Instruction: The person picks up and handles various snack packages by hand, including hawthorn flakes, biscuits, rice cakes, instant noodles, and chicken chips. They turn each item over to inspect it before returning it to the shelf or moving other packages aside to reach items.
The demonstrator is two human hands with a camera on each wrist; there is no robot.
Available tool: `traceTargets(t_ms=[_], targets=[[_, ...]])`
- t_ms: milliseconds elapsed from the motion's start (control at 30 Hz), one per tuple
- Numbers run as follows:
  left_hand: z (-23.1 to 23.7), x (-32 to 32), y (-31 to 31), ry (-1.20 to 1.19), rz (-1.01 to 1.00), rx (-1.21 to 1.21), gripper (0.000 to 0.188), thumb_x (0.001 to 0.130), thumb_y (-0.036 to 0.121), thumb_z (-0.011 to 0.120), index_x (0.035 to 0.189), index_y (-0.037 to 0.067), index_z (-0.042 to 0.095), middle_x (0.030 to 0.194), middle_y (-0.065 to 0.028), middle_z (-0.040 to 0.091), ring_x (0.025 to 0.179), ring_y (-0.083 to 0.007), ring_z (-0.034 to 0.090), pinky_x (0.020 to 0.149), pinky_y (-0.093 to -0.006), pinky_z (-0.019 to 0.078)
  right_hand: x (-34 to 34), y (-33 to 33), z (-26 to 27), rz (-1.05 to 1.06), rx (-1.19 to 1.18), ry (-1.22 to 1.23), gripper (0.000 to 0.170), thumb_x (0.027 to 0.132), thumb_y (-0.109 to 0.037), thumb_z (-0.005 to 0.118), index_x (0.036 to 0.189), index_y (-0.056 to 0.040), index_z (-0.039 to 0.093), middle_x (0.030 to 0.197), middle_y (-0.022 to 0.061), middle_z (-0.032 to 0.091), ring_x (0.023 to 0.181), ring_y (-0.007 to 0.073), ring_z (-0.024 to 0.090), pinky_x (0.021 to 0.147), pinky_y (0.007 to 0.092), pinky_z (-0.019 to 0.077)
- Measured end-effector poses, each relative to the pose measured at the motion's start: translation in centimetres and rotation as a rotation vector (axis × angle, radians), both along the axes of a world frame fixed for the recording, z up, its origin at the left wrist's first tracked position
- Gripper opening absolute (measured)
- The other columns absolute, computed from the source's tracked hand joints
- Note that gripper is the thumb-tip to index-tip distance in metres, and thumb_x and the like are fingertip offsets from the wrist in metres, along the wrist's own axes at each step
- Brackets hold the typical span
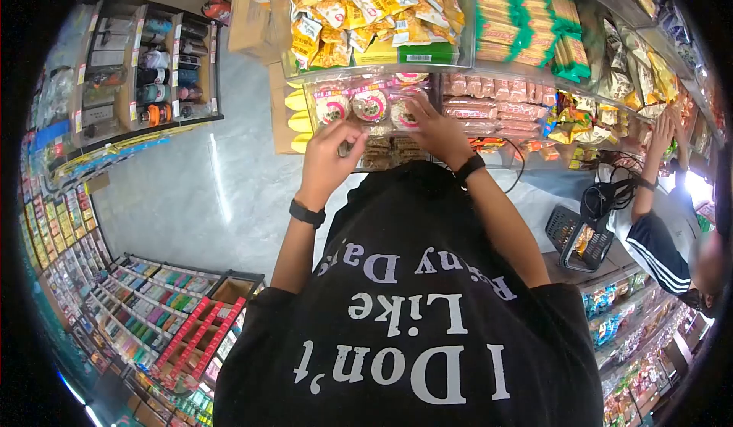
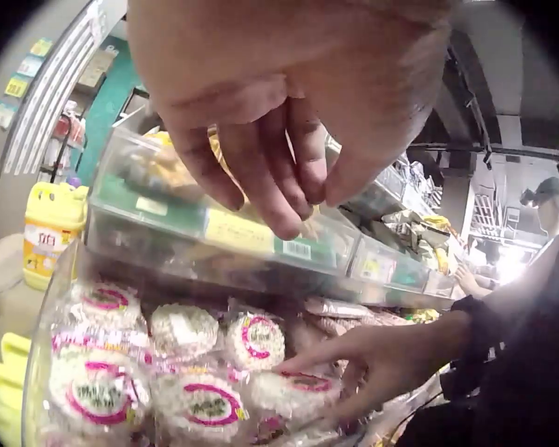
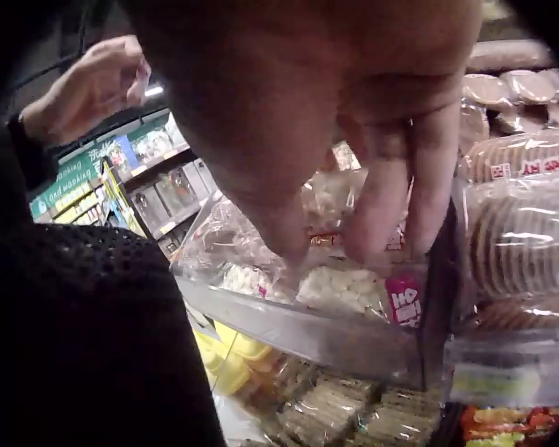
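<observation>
In the head view, my right hand (image 1: 437, 131) reaches into a clear bin of round, puffed white cakes in pink-printed wrappers. Its fingers lie against a wrapped cake (image 2: 293, 395) at the bin's right end; the palm hides part of the contact in the right wrist view. My left hand (image 1: 330, 160) hangs above the bin's near left side, fingers loosely bent and holding nothing. Several more wrapped cakes (image 2: 98, 396) lie flat below it, apart from the fingers. The clear front wall (image 3: 289, 326) of the bin runs beneath my right hand.
Behind stands a higher bin of yellow snack packets (image 1: 374, 15). Sleeves of stacked round biscuits (image 3: 522, 242) fill the neighbouring bin. A yellow jug (image 2: 51, 233) stands at left. Another person (image 1: 657, 213) reaches into the shelves at right, near a black basket (image 1: 569, 236).
</observation>
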State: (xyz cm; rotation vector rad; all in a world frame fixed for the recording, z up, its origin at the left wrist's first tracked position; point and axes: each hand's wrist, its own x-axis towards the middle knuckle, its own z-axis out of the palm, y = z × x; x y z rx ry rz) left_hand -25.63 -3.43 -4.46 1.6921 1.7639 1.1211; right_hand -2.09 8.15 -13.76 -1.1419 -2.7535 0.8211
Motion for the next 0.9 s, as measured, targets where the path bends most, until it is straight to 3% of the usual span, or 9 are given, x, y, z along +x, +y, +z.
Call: traceTargets(t_ms=[133, 167, 300, 400, 533, 700, 800, 833, 900], targets=[[-2.5, 1.1, -1.1, -0.148, 0.058, -0.256, 0.018, 0.085, 0.012, 0.079, 0.09, 0.002, 0.065, 0.084, -0.0098, 0.067, 0.074, -0.0219, 0.066, 0.067, -0.0332, 0.0519, 2.0, -1.4, 2.1, 0.022, 0.027, 0.135, 0.07, 0.08, -0.027, 0.077, 0.143, -0.017, 0.049, 0.149, 0.0119, 0.052, 0.095, 0.0379, 0.071, 0.077, 0.0473, 0.0593], [-3.1, 1.4, -1.2, -0.254, 0.031, -0.366, 0.023, 0.092, 0.017, 0.076, 0.101, -0.001, 0.065, 0.089, -0.0058, 0.069, 0.079, -0.0123, 0.063, 0.075, -0.0308, 0.0507, 2.3, -2.0, 2.5, 0.054, 0.085, 0.176, 0.066, 0.08, -0.026, 0.076, 0.141, -0.0167, 0.05, 0.147, 0.0121, 0.054, 0.091, 0.038, 0.071, 0.075, 0.0477, 0.0593], [-6.6, 2.7, -0.5, -0.627, -0.039, -0.619, 0.046, 0.097, 0.04, 0.068, 0.108, -0.004, 0.065, 0.094, -0.0095, 0.07, 0.084, -0.0145, 0.067, 0.076, -0.0282, 0.0522, 2.4, -3.7, 5.9, 0.039, -0.11, 0.105, 0.071, 0.076, -0.028, 0.079, 0.141, -0.0178, 0.052, 0.148, 0.0077, 0.054, 0.094, 0.0359, 0.071, 0.079, 0.046, 0.0594], [-6.2, 3.3, 0.3, -0.84, -0.031, -0.881, 0.04, 0.097, 0.035, 0.07, 0.114, -0.001, 0.067, 0.101, -0.0072, 0.071, 0.088, -0.0118, 0.066, 0.076, -0.0257, 0.0515, 2.7, -4.6, 6.9, -0.021, -0.197, 0.068, 0.075, 0.076, -0.027, 0.079, 0.145, -0.0212, 0.052, 0.151, 0.0036, 0.052, 0.107, 0.0341, 0.069, 0.083, 0.0456, 0.0588], [-5.8, 4.9, 0.5, -0.957, -0.071, -0.785, 0.035, 0.098, 0.027, 0.069, 0.119, 0.0, 0.067, 0.106, -0.0055, 0.071, 0.091, -0.0105, 0.067, 0.078, -0.0251, 0.0533, 4.3, -5.0, 6.8, -0.027, -0.206, 0.086, 0.08, 0.076, -0.027, 0.079, 0.149, -0.0206, 0.047, 0.153, 0.0044, 0.049, 0.105, 0.0348, 0.069, 0.083, 0.0455, 0.0587], [-4.1, 7.7, 0.3, -1.0, 0.018, -0.704, 0.028, 0.099, 0.019, 0.065, 0.118, 0.0, 0.07, 0.106, -0.0028, 0.072, 0.094, -0.0082, 0.066, 0.081, -0.0234, 0.0521, 6.6, -4.2, 7.5, 0.016, -0.273, 0.192, 0.095, 0.077, -0.037, 0.085, 0.154, -0.0099, 0.038, 0.16, 0.0109, 0.038, 0.132, 0.0349, 0.054, 0.1, 0.0426, 0.0517], [-4.0, 9.4, 0.6, -0.946, 0.077, -0.711, 0.023, 0.099, 0.017, 0.066, 0.115, 0.002, 0.071, 0.095, 0.0012, 0.07, 0.082, -0.0047, 0.062, 0.073, -0.0213, 0.0487, 8.0, -4.1, 7.2, -0.058, -0.138, 0.388, 0.094, 0.082, -0.046, 0.081, 0.155, -0.0088, 0.035, 0.159, 0.0144, 0.038, 0.133, 0.0361, 0.054, 0.095, 0.0428, 0.0551], [-3.4, 10.1, 0.7, -0.936, 0.081, -0.7, 0.022, 0.099, 0.017, 0.066, 0.114, 0.002, 0.071, 0.093, 0.0023, 0.069, 0.08, -0.004, 0.06, 0.071, -0.0209, 0.0477, 8.4, -3.9, 7.5, -0.097, -0.125, 0.442, 0.093, 0.085, -0.045, 0.08, 0.156, -0.0074, 0.032, 0.154, 0.0179, 0.044, 0.125, 0.0313, 0.061, 0.091, 0.0388, 0.0553], [-2.9, 11.4, 0.8, -0.915, 0.078, -0.669, 0.022, 0.099, 0.018, 0.066, 0.114, 0.002, 0.071, 0.093, 0.0016, 0.07, 0.08, -0.0044, 0.061, 0.072, -0.0217, 0.0489, 9.7, -3.8, 6.6, -0.311, -0.539, 0.528, 0.086, 0.088, -0.04, 0.079, 0.153, -0.0056, 0.036, 0.142, 0.0167, 0.054, 0.115, 0.0233, 0.064, 0.088, 0.0346, 0.0545]])
